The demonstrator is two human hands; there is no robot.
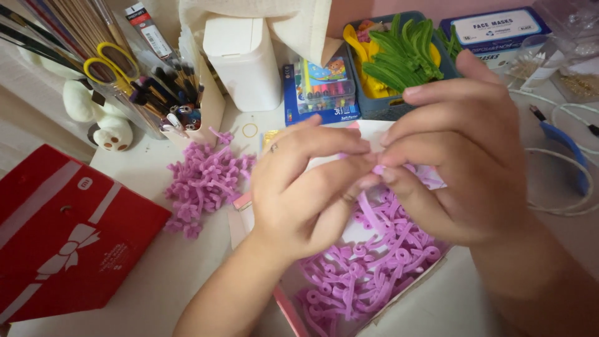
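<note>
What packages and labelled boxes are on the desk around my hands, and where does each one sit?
Red gift box: near left, flat, white ribbon-bow print.
Blue crayon box: behind the hands, window showing colourful sticks.
Blue-and-white mask box: far right, rectangular.
Open pink-edged box: under both hands, holding purple strips.
Small barcoded pack: far left, upright.

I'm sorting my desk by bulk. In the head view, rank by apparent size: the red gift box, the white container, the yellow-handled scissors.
1. red gift box, though it lies nearer the camera, which enlarges it.
2. white container.
3. yellow-handled scissors, partly hidden among brushes.
</note>
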